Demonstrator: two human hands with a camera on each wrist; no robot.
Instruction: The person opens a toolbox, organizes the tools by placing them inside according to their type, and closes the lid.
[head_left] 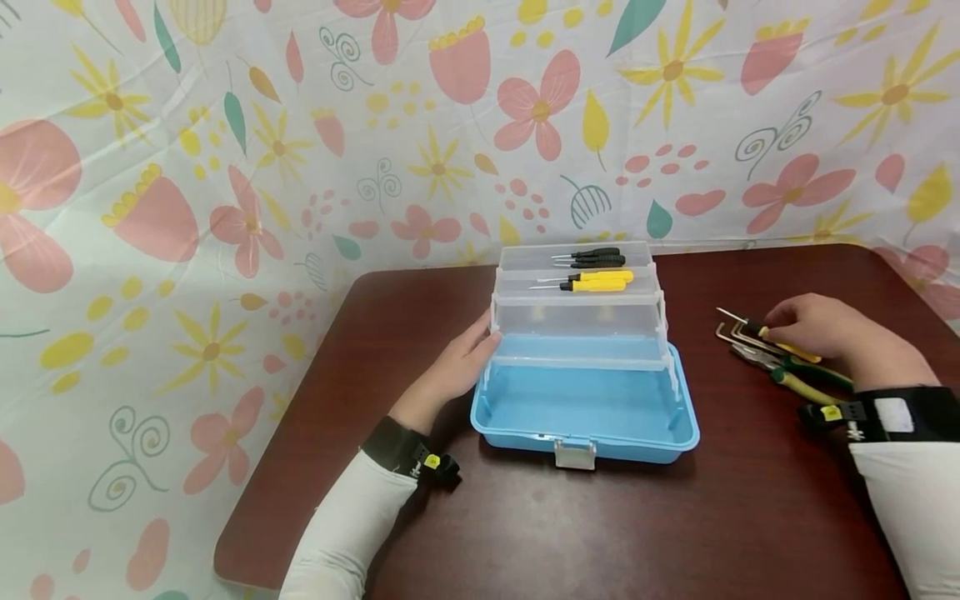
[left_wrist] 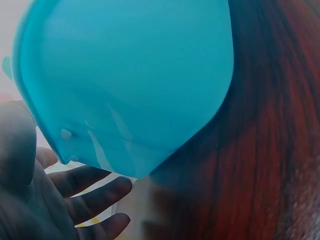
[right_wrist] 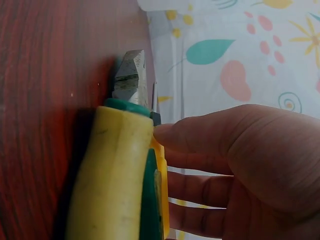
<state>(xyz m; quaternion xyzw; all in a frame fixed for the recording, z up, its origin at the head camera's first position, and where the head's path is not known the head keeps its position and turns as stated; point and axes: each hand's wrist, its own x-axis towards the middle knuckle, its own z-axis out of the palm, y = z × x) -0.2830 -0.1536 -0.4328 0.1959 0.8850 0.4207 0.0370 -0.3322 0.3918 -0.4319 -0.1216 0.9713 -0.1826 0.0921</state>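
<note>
A light blue toolbox (head_left: 510,443) stands on the table with its clear stepped trays (head_left: 581,364) unfolded. My left hand (head_left: 450,367) rests against the box's left side; its extended fingers (left_wrist: 102,200) reach behind the blue end wall in the left wrist view. Off to the right, my right hand (head_left: 817,325) pinches a screwdriver (head_left: 798,353) with a yellow and black handle, its tip toward the left. Just under it lie pliers (head_left: 789,382) with green and yellow grips and some L-shaped hex keys (head_left: 737,338). In the right wrist view, the pliers' grip (right_wrist: 112,165) partly hides the screwdriver.
Yellow-handled screwdrivers (head_left: 600,284) and black-handled screwdrivers (head_left: 597,261) lie in the upper trays. A latch (head_left: 575,454) hangs on the box's front. Flower-patterned cloth (head_left: 285,150) hangs behind and left of the dark wooden table (head_left: 555,533).
</note>
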